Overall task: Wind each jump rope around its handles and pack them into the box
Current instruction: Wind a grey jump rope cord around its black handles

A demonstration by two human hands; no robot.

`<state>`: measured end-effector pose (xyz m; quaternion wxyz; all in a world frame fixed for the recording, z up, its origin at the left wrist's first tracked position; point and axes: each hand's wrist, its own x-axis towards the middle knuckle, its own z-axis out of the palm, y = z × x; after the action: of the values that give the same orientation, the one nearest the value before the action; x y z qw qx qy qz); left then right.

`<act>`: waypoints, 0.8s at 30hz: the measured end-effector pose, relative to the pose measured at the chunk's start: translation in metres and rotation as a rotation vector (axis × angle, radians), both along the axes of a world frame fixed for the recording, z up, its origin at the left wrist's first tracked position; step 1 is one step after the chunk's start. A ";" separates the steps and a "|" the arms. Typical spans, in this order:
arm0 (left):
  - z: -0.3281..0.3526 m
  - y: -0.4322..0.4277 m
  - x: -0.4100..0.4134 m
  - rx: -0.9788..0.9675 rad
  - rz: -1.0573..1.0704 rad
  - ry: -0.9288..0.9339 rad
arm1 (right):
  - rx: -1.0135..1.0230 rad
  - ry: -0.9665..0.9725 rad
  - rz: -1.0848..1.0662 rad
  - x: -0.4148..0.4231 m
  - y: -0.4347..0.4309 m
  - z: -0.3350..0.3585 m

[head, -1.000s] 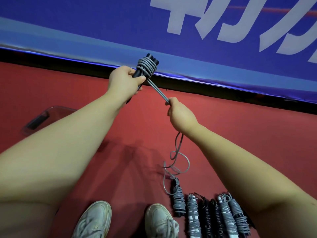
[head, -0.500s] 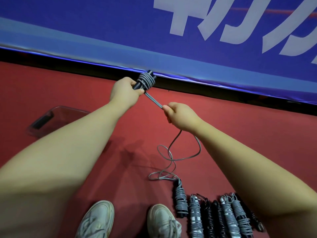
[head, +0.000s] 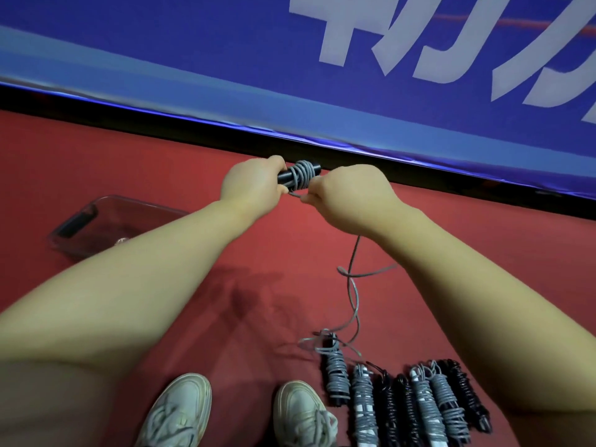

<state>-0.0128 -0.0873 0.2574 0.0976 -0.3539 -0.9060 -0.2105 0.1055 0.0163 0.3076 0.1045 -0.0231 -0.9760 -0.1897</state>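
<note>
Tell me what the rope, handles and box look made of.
Rope: grey smooth cord, likely plastic- or rubber-coated; it hangs in springy loops. Handles: black, matte, probably plastic or foam; too blurred to settle. Box: clear hard plastic; the red floor shows through its walls.

You held both arms outstretched, hands nearly meeting.
Your left hand [head: 251, 184] gripped the black cylindrical handles [head: 285, 177]; your right hand [head: 349, 192] pinched the grey cord [head: 303, 175].
</note>
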 end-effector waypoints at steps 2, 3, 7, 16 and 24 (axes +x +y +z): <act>0.000 0.003 0.005 -0.097 -0.077 0.013 | 0.110 0.022 0.131 0.001 0.006 0.006; 0.000 0.004 0.007 -0.144 -0.136 0.008 | 0.129 0.022 0.165 0.001 0.010 0.009; 0.006 0.002 0.017 -0.293 -0.390 -0.019 | 0.027 0.060 0.247 -0.002 0.037 0.010; 0.029 -0.005 0.035 0.076 -0.644 -0.551 | -0.996 0.051 0.137 0.003 0.075 -0.024; 0.048 0.004 0.033 0.381 -0.410 -0.580 | -1.674 0.133 0.083 -0.014 0.059 -0.042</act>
<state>0.0206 -0.0830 0.3057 -0.1424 -0.4289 -0.7512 -0.4812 0.0913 0.0753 0.2659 0.1170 -0.0681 -0.7863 0.6029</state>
